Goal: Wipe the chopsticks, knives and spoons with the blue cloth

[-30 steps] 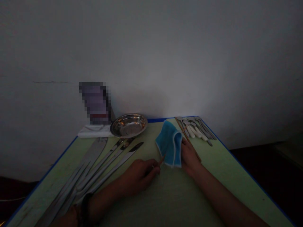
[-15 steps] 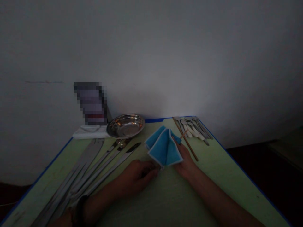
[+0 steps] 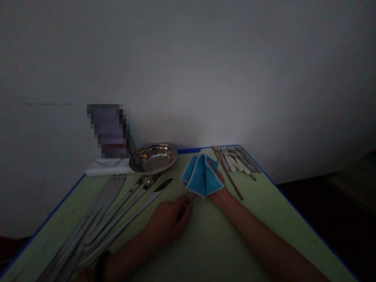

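Note:
A blue cloth (image 3: 202, 178) with pale edging is draped in folds over my right hand (image 3: 219, 188), whose fingers are mostly hidden behind it but grip it. My left hand (image 3: 172, 219) is closed, just left of the cloth, pinching a thin brown chopstick (image 3: 193, 199). Most of that chopstick is covered by the cloth and hand. A similar chopstick (image 3: 230, 176) lies on the table to the right, beside several forks and spoons, some with white handles (image 3: 235, 163).
Several long knives and large metal utensils (image 3: 117, 219) lie along the left of the green table (image 3: 229, 250). A shiny steel bowl (image 3: 152, 158) stands at the back, beside a folded white cloth (image 3: 107, 167) and a blurred-out upright object (image 3: 110, 131). A wall rises behind.
The cloth and my right hand have shifted slightly left and up. The chopstick's far end, which stuck out right of the cloth, now shows less. The camera has turned a little.

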The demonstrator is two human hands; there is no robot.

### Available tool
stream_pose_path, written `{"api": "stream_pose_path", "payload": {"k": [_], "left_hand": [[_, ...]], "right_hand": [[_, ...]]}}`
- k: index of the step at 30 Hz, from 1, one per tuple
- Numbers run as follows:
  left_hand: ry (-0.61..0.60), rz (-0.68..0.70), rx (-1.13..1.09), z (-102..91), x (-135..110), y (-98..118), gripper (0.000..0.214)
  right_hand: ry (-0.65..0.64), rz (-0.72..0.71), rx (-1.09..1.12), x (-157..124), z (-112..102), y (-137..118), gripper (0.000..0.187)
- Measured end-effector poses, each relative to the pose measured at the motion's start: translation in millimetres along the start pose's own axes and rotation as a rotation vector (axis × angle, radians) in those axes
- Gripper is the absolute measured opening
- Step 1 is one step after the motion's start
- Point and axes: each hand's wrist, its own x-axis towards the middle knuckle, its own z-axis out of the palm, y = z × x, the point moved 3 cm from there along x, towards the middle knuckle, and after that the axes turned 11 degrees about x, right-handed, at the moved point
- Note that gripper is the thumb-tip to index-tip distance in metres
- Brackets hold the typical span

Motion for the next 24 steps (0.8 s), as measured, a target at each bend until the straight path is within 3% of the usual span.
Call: {"api": "stream_pose_path", "payload": {"k": [5,9,12,16,19,21,24], "left_hand": [[0.049,-0.024,-0.046,-2.9,3.9,-0.8,0.030],[0.007,-0.001,0.154,-0.3,5.1,1.6,0.032],[0.043,-0.009,0.194,0.8,3.4,2.3,0.022],[0.111,-0.003,0.163,0.8,1.6,-1.8,0.020],[0.118,0.095,0.237,1.2,1.3,-4.4,0.019],[0.081,0.211,0.331,2.5,0.8,-3.5,0.028],[-0.028,0.307,0.523,4.5,-0.8,-0.9,0.058]], "right_hand": [[-0.074,0.034,0.042,-2.2,10.1,0.8,0.038],[0.026,-0.011,0.110,-3.8,10.0,0.2,0.035],[0.094,-0.072,0.144,-2.9,8.4,-0.4,0.036],[0.080,-0.116,0.074,-3.7,9.0,0.2,0.037],[0.064,-0.139,-0.022,-4.2,8.9,2.5,0.039],[0.059,-0.170,-0.101,-4.1,8.5,4.0,0.041],[0.055,-0.178,-0.173,-4.0,8.2,6.4,0.043]]}}
